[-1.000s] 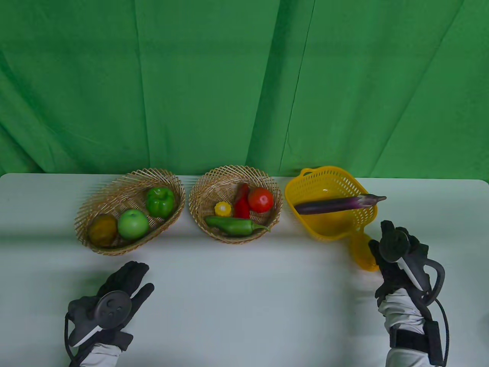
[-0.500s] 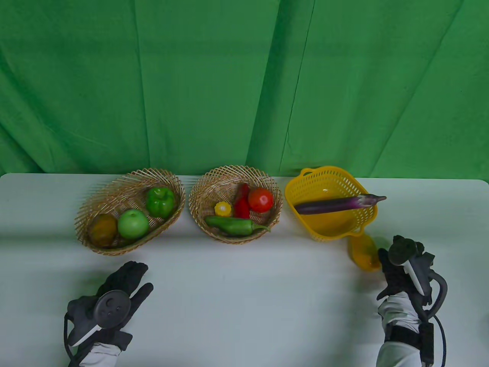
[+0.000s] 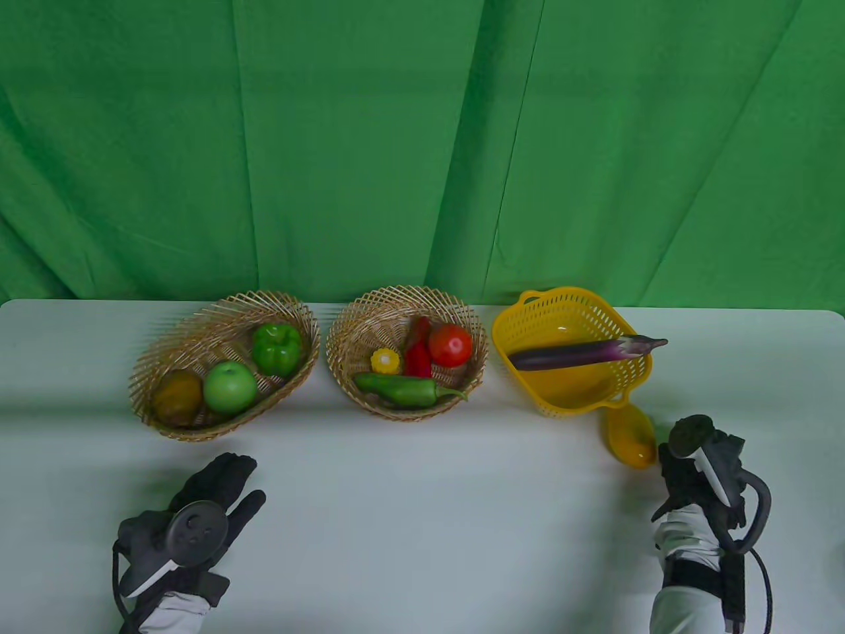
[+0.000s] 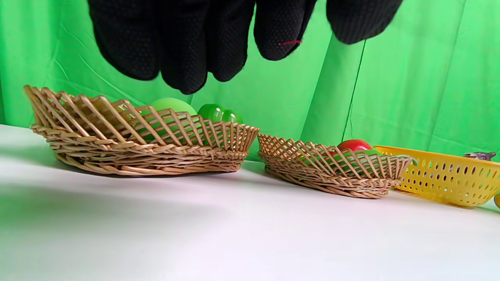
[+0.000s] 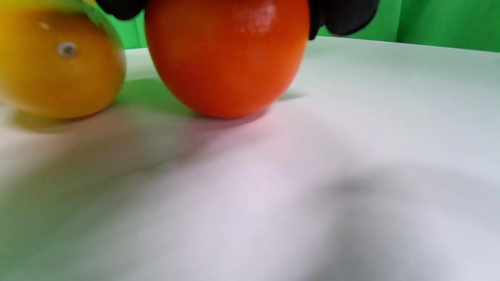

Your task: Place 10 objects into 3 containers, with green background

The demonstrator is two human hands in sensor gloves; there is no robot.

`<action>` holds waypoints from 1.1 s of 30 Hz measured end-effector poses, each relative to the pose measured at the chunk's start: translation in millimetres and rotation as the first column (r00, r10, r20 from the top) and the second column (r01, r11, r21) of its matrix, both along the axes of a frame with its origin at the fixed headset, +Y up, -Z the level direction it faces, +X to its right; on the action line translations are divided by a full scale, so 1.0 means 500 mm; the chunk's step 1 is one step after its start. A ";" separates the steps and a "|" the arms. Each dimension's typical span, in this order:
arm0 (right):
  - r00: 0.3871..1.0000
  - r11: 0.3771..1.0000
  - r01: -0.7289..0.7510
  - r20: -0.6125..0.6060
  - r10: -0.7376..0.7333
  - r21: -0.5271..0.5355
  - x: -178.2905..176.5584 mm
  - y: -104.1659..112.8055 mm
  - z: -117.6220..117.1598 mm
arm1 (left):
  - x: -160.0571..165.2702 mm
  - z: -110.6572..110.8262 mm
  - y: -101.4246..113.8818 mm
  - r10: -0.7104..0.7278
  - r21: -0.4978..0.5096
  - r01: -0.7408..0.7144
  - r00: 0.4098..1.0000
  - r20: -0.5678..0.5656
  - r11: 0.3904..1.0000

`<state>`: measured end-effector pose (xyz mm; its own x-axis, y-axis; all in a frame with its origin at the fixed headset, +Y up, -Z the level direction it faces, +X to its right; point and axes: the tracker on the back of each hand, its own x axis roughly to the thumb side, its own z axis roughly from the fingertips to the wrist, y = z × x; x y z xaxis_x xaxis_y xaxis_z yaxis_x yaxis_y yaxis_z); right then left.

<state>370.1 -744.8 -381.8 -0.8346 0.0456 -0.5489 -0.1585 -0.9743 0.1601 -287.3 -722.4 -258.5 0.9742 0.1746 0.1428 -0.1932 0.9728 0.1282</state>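
Observation:
An orange fruit point(image 5: 228, 58) stands on the white table, and my right hand point(image 3: 690, 456) grips it from above with fingers point(image 5: 343, 15) on both sides; the table view hides the orange under the hand. A yellow fruit point(image 3: 630, 436) lies just left of it, also in the right wrist view point(image 5: 58, 62). My left hand point(image 3: 228, 479) lies open and empty on the table in front of the left wicker basket point(image 3: 191, 323), its fingers point(image 4: 183, 50) spread.
The left basket holds a green pepper point(image 3: 277, 348), a green apple point(image 3: 229, 387) and a brown fruit point(image 3: 178, 396). The middle wicker basket point(image 3: 396, 296) holds a tomato point(image 3: 450, 344), chillies and corn. A purple eggplant point(image 3: 574, 354) lies across the yellow colander point(image 3: 568, 294).
My right hand has drawn back from beside the colander toward the near right, uncovering the yellow fruit, and has settled over the orange. The left hand has barely moved.

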 end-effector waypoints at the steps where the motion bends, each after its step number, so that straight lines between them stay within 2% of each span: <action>1: 1.000 1.000 0.005 0.002 -0.005 0.000 0.000 0.001 -0.002 | 0.000 0.000 0.000 0.000 0.001 0.000 1.000 -0.001 1.000; 15: 1.000 0.999 -0.012 -0.014 0.011 -0.043 0.002 0.035 -0.001 | -0.005 0.001 0.003 0.009 0.018 -0.008 1.000 -0.008 1.000; 23: 0.997 0.999 -0.049 -0.062 0.047 -0.025 -0.023 0.083 0.001 | -0.008 0.001 0.005 0.015 0.032 -0.014 1.000 -0.006 0.999; 33: 0.982 0.993 -0.099 -0.155 0.108 0.062 -0.089 0.150 -0.012 | -0.009 0.002 0.006 0.014 0.040 -0.014 1.000 -0.002 0.999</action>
<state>325.8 -670.0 -387.9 -0.9124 -0.0193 -0.4088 -0.0335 -0.9920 0.1218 -291.9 -719.5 -257.7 0.9719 0.1829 0.1480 -0.2069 0.9640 0.1670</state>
